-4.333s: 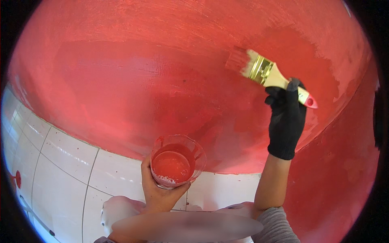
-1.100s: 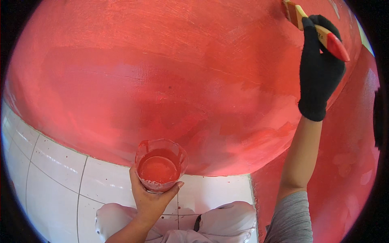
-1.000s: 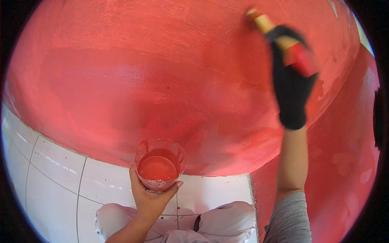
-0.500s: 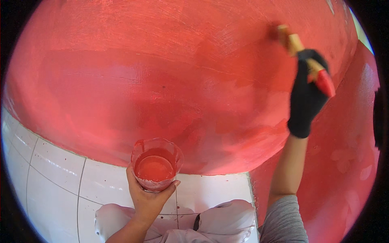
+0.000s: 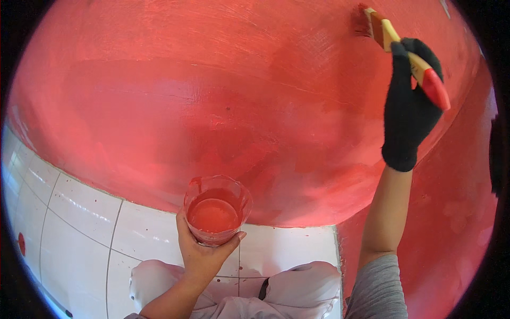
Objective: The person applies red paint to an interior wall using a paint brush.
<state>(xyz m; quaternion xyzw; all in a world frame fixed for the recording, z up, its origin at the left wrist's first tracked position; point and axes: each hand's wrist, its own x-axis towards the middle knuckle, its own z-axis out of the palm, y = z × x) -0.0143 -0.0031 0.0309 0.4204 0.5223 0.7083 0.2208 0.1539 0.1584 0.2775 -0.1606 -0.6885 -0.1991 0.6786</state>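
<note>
The red wall (image 5: 223, 106) is being painted at the far right by a brush (image 5: 396, 45) gripped in the gloved right hand (image 5: 409, 114); a paint cup (image 5: 217, 210) is clasped near by the left hand (image 5: 204, 255); reloading seems needed soon.

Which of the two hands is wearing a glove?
The right hand, raised with the paintbrush, wears a black glove; the left hand, holding the cup of red paint, is bare.
</note>
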